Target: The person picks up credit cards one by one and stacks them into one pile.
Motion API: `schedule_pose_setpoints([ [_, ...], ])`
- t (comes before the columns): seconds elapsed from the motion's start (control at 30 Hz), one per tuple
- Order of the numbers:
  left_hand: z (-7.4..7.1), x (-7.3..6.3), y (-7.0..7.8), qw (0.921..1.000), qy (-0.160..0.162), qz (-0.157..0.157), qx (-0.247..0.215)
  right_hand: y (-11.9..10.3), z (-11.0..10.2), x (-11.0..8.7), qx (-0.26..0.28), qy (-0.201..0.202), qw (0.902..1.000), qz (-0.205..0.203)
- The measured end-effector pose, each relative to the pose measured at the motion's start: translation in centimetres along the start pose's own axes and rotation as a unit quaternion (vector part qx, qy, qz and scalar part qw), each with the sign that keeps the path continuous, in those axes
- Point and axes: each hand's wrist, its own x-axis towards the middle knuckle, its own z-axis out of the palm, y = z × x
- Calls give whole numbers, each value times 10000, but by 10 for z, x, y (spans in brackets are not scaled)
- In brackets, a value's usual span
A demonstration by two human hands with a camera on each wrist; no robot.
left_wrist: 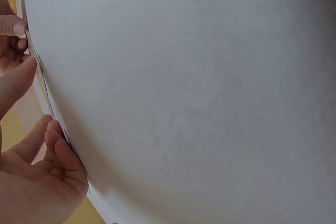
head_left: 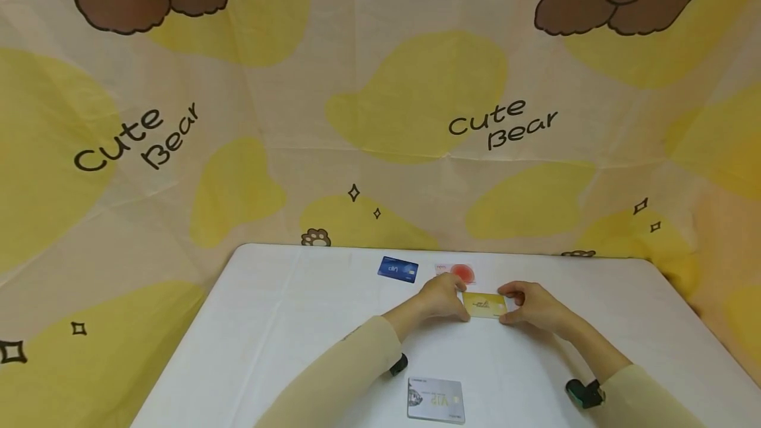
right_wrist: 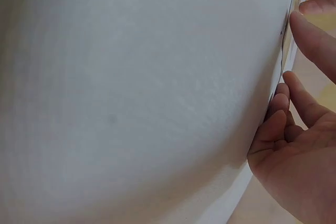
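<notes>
A yellow card (head_left: pixel 484 305) lies flat between both hands toward the far side of the white table. My left hand (head_left: pixel 441 297) grips its left end, thumb at the near corner and fingers at the far one. The right hand (head_left: pixel 535 308) holds the opposite end in the same way. From the right wrist view, the fingers and thumb of that hand (right_wrist: pixel 299 145) are curled low at the table surface. Whether the card touches the table or is slightly raised, I cannot tell.
Behind the left hand lies a pale card with a red circle (head_left: pixel 464 273), partly covered. A blue card (head_left: pixel 398 269) is to its left. Silver cards (head_left: pixel 436 399), seemingly stacked, sit at the near side of the table (head_left: pixel 267 335). A patterned cloth (head_left: pixel 386 183) hangs behind.
</notes>
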Motion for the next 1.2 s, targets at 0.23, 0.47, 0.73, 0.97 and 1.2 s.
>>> schedule_pose_setpoints([
  [0.23, 2, 3, 1, 9994, 5, -131, 317, -3, 1, 0, -110, -3, 9999, -35],
  [0.47, 1, 2, 4, 9987, 62, -277, 434, -3, 0, 3, -142, -8, 9999, -43],
  [0.73, 2, 0, 5, 9985, 105, -311, 433, 0, 3, 4, 31, 96, 9999, 42],
  [0.97, 4, 0, 4, 9986, 260, -257, 387, 3, 8, 2, 427, 287, 9985, -187],
  [1.2, 4, 3, 0, 9994, 311, -19, 163, 1, 7, -4, 512, 405, 9972, -373],
])
